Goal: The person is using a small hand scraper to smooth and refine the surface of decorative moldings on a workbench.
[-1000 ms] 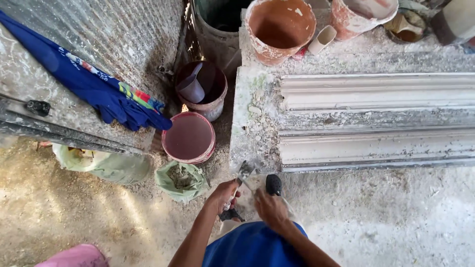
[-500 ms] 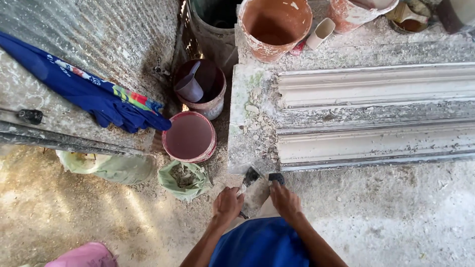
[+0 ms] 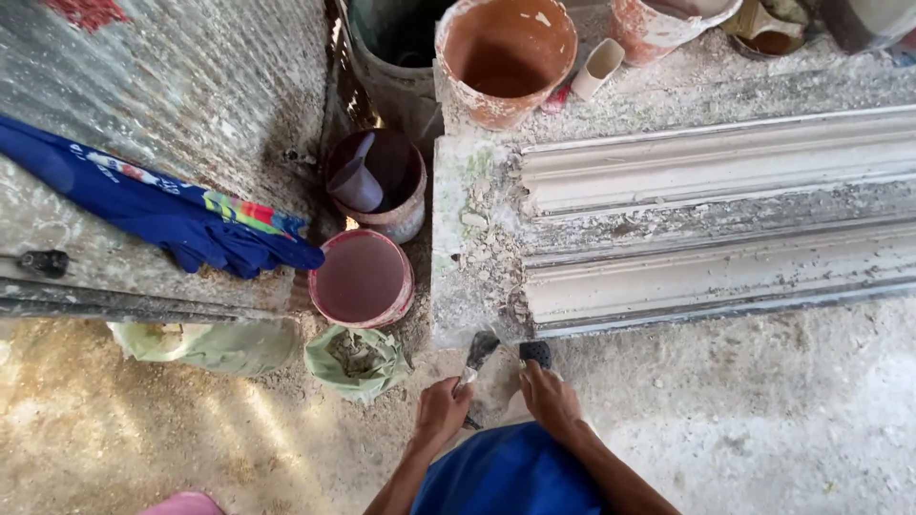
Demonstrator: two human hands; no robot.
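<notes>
Scraper (image 3: 477, 355) in left hand (image 3: 441, 412), fingers closed round its handle, blade now up at the worktop (image 3: 468, 286) edge — higher than a second ago, right hand (image 3: 551, 396) shifted beside it, fingers curled on a dark tool (image 3: 535, 352), pink bucket (image 3: 361, 278) just left.

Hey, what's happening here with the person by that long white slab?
A person in blue stands at the end of a long ridged plaster moulding on a rough bench. The left hand grips a small scraper, blade up near the bench corner. The right hand is beside a dark object that I can't identify. A pink bucket, a green bag and an orange bucket sit nearby.
</notes>
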